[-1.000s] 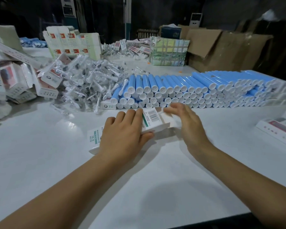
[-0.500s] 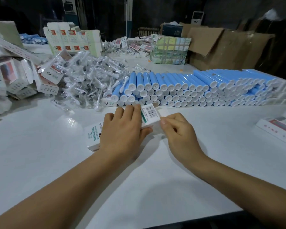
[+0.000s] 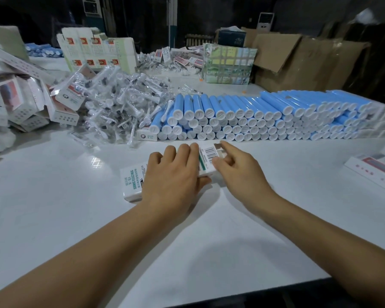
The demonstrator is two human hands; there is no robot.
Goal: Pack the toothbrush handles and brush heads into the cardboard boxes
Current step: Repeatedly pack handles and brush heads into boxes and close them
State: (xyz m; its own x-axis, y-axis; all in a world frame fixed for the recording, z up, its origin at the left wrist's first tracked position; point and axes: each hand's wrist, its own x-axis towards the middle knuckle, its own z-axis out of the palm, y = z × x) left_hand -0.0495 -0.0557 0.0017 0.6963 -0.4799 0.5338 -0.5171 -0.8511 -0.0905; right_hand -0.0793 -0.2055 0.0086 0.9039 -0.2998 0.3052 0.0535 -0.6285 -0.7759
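A white cardboard box printed with green "SONIC ELECTRIC" lettering lies flat on the white table, near the middle of the scene, its long axis running left to right. The left hand rests palm-down on top of the box, fingers together and extended over its far edge, thumb against its near side, pressing it to the table. The right hand is at the right end of the box, where the thumb and forefinger pinch the end flap beside the barcode label; the remaining fingers are curled under. Whether the flap is fully seated cannot be told. Just beyond the box, a stacked row of blue toothbrush handles with white end caps extends from the centre to the right edge. To the left of that stack lies a loose pile of brush heads in clear wrappers. At the far left, a heap of printed boxes rests on the table. At the far centre stands a block of upright open cartons, and to the far right a large brown shipping carton. Flat packs lie at the right edge.
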